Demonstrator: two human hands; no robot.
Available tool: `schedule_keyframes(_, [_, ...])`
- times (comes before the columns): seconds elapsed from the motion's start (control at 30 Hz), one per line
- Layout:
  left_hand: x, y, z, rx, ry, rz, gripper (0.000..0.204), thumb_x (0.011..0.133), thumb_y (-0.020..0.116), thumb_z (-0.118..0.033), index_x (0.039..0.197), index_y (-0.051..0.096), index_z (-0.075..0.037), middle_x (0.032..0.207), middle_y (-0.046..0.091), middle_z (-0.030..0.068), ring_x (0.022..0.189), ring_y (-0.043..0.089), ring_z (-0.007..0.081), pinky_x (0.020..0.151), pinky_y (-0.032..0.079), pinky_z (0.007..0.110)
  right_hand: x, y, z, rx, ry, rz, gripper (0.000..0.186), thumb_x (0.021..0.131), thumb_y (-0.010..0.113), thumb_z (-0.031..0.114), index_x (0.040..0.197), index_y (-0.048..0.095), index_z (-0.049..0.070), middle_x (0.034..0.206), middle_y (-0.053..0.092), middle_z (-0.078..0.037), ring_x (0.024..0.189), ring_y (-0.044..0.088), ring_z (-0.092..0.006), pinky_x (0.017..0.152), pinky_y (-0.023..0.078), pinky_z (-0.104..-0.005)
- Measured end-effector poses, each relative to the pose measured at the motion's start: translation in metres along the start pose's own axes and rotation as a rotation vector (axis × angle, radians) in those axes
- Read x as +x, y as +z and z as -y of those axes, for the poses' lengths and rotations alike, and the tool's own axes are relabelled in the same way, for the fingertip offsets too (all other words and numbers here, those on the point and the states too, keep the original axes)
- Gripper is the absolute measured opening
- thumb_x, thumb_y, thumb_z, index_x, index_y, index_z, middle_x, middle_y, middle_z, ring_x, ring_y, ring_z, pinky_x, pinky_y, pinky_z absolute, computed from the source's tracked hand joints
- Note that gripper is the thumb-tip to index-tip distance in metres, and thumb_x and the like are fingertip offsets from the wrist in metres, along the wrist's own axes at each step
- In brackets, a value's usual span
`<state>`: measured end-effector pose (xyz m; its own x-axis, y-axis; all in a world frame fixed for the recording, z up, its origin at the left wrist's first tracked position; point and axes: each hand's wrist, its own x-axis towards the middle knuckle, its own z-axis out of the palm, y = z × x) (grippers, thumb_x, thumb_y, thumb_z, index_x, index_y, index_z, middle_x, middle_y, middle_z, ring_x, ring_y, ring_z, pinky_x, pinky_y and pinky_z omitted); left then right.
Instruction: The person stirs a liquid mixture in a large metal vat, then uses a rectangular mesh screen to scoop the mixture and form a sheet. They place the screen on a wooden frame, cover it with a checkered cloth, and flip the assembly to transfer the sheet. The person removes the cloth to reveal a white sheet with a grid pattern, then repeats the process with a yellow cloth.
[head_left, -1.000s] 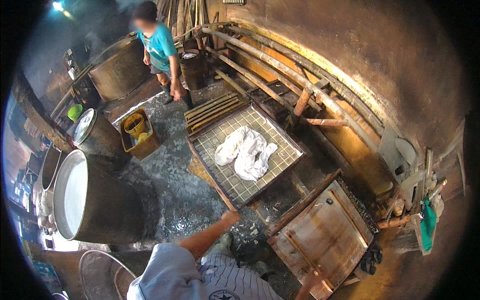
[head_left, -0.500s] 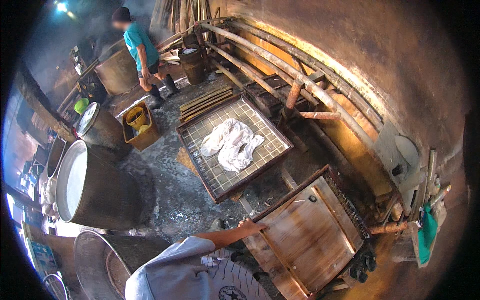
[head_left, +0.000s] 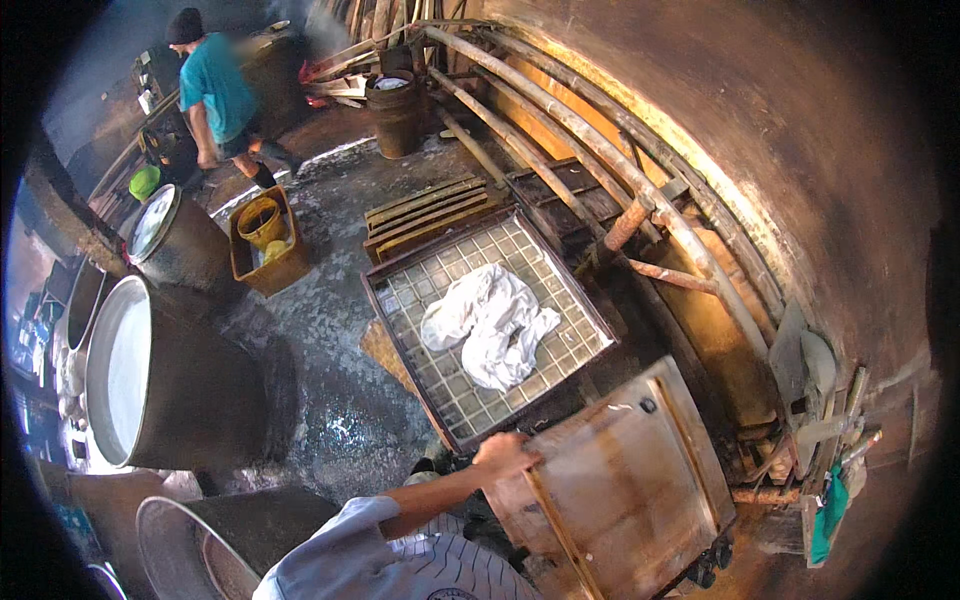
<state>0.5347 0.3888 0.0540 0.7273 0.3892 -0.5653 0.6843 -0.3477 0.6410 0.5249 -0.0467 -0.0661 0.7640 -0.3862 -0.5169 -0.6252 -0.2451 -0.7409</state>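
My left hand (head_left: 500, 453) grips the upper left edge of a worn, square wooden board (head_left: 605, 485) with two battens along it, which is raised and tilted at the lower right. My right hand is not visible. Just beyond the board, a square grid tray (head_left: 410, 305) holds a bundled white cloth (head_left: 485, 330).
Large metal drums (head_left: 175, 385) stand at left, beside a yellow crate (head_left: 290, 268) holding buckets. A person (head_left: 220, 90) in a teal shirt is at the back left. Wooden slat frames (head_left: 410, 215) lie behind the tray. Long poles (head_left: 560, 130) run along the right wall.
My left hand moved right onto the board and took hold of it. The board has risen and shifted up toward the grid tray. The other person has moved left and turned away.
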Motion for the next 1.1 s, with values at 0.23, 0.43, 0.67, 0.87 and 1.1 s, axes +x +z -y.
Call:
schedule_keyframes(0.23, [0.093,-0.148,0.173,-0.154,-0.14,-0.259,0.056,0.073,0.061,-0.051,0.11,0.07,-0.009,0.102,0.069,0.022,0.101,0.065,0.0368,0.089,0.051,0.046,0.01,0.109,0.064,-0.039,-0.288,0.149,0.033,0.089,0.061,0.027,0.105,0.067,-0.001,0.095,0.067,-0.011,0.085,0.06,-0.0222,0.08,0.049,-0.0392])
schedule_keyframes(0.43, [0.135,-0.26,0.26,-0.186,-0.305,-0.498,0.047,0.072,0.06,-0.045,0.094,0.074,-0.005,0.094,0.07,0.0225,0.094,0.067,0.0385,0.084,0.051,0.046,0.02,0.301,0.134,-0.243,-0.585,0.311,0.027,0.085,0.063,0.025,0.087,0.068,-0.002,0.087,0.067,-0.008,0.08,0.058,-0.0182,0.076,0.046,-0.035])
schedule_keyframes(0.67, [0.194,-0.313,0.312,-0.11,-0.388,-0.562,0.05,0.073,0.062,-0.047,0.098,0.073,-0.005,0.09,0.072,0.0191,0.092,0.069,0.0353,0.084,0.052,0.043,-0.029,0.398,0.136,-0.172,-0.268,0.296,0.05,0.081,0.062,0.042,0.094,0.064,-0.006,0.094,0.066,-0.025,0.093,0.063,-0.0376,0.081,0.045,-0.0459])
schedule_keyframes(0.87, [0.235,-0.292,0.333,-0.031,-0.299,-0.599,0.064,0.073,0.07,-0.032,0.13,0.056,-0.004,0.117,0.065,0.022,0.107,0.063,0.0346,0.092,0.049,0.04,-0.048,0.352,0.142,-0.319,-0.548,0.484,0.028,0.085,0.066,0.023,0.101,0.068,0.0,0.1,0.069,-0.011,0.088,0.067,-0.0204,0.078,0.05,-0.0342])
schedule_keyframes(1.1, [0.188,-0.106,0.203,-0.151,0.224,-0.769,0.05,0.077,0.069,-0.005,0.124,0.054,0.0,0.117,0.06,0.0149,0.105,0.059,0.0275,0.089,0.047,0.039,0.034,0.177,0.136,-0.132,-0.64,0.169,0.034,0.082,0.067,0.006,0.115,0.064,0.003,0.104,0.069,-0.01,0.087,0.068,-0.0184,0.077,0.053,-0.0294])
